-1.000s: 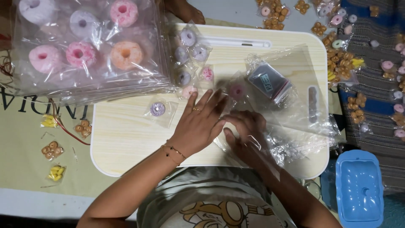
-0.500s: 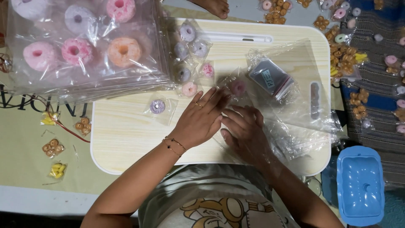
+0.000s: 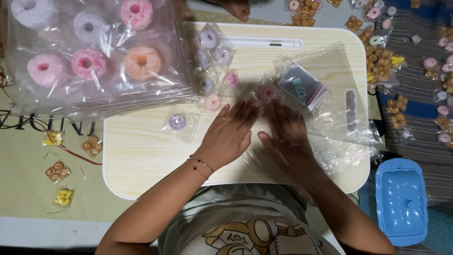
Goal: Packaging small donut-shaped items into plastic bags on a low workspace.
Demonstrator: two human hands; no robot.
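Fingers of my left hand and right hand lie flat, spread, holding nothing; pink ring at 12 o'clock between them, left fingertips nearer.

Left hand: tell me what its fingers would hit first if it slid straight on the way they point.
The left hand lies flat on the tray table, fingers pointing up and to the right. Going straight on, they would likely first meet the small bag with the dark pink ring, just beyond the fingertips.
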